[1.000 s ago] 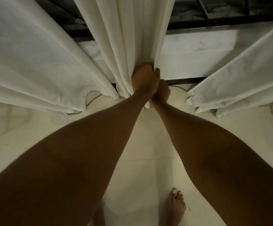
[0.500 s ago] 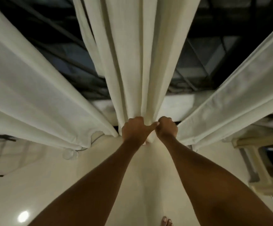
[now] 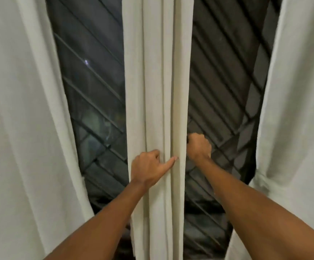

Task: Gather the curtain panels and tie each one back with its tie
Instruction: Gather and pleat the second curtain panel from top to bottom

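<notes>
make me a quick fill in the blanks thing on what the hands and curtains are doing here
1. The left hand and the right hand both grip the gathered panel, which hangs in the ___ of three.
2. The right hand holds that panel's ___ edge.
3. In the picture the right hand is ___ than the left hand.
4. The window bars behind it run ___.

Missing words: middle; right; higher; diagonally

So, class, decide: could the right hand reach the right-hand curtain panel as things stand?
Probably yes, once it lets go: the right hand grips the middle panel at its edge, and only window grille shows between it and the right panel.
</notes>
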A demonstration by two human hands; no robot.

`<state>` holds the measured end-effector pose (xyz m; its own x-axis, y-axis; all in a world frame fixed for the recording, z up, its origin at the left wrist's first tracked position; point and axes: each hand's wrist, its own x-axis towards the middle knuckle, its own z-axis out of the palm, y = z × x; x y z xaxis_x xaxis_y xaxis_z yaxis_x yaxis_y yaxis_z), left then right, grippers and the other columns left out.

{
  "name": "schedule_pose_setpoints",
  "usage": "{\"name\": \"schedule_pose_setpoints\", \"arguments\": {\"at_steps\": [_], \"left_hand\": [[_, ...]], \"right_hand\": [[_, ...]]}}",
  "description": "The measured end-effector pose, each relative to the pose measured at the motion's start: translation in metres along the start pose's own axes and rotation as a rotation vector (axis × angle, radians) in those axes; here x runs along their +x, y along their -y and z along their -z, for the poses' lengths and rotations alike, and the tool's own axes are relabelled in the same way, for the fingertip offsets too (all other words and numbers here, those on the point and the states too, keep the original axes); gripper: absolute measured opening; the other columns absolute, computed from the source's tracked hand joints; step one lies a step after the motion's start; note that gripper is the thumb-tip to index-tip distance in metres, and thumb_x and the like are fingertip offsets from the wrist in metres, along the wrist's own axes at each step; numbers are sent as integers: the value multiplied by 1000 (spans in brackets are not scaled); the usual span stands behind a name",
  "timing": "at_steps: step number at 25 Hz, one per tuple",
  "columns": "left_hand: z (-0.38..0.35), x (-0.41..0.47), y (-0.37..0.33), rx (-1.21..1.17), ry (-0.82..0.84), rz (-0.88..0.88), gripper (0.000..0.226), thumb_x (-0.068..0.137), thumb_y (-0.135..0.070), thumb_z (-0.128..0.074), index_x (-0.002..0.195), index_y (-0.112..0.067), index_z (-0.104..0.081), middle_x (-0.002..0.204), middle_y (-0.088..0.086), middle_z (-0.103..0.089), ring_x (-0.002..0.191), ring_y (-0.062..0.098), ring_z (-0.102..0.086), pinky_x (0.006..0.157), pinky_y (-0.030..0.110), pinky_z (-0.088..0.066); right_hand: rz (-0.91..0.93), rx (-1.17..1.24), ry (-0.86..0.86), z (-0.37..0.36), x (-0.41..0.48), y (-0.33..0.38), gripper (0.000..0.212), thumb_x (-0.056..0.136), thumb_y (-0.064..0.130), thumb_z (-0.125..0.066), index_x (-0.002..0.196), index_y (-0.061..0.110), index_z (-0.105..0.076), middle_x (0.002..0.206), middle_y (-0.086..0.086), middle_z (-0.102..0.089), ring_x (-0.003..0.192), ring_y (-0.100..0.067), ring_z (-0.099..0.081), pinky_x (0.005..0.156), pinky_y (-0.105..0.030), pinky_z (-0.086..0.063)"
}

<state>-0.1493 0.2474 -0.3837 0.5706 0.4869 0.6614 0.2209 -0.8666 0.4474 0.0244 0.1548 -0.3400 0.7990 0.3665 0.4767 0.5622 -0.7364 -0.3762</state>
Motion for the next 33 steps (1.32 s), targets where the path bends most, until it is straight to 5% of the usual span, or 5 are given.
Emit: {"name": "schedule_pose_setpoints", "arguments": {"at_steps": [8,12,18,22,33], "left_hand": [[248,184,-143,-2,-588,-220,40,98,-55,-53,71,-25,-49,63,-9,-54,57,9,-51,53,27,-34],[329,265,-196,211,-666,-378,26,92,-44,-57,106,-23,-64,107,-6,-66,100,19,-57,90,36,-41],[387,347,-238,279,-384,-303,37,94,-44,-58,126,-25,-60,123,-4,-66,125,28,-53,109,54,-27],[395,379,-254,422,-455,-243,47,96,-53,-59,125,-18,-53,119,3,-67,123,36,-57,115,65,-21],[418,426,-289,392,-521,-273,53,95,-33,-64,140,-21,-40,110,5,-67,103,36,-65,95,54,-38]], "right_hand": [[281,230,-569,310,78,138,13,88,18,-52,78,19,-59,70,4,-62,64,-20,-60,59,-36,-55],[414,259,-754,400,99,181,8,93,19,-52,92,18,-60,75,4,-62,65,-19,-59,58,-34,-50],[647,42,-800,440,122,227,28,99,32,-51,125,20,-55,111,4,-68,84,-23,-65,61,-33,-44],[683,-44,-813,455,146,251,29,103,36,-48,127,21,-49,111,0,-68,91,-28,-66,66,-38,-52],[467,91,-668,473,190,285,50,98,48,-48,135,15,-39,119,-13,-64,110,-41,-58,84,-49,-42]]}}
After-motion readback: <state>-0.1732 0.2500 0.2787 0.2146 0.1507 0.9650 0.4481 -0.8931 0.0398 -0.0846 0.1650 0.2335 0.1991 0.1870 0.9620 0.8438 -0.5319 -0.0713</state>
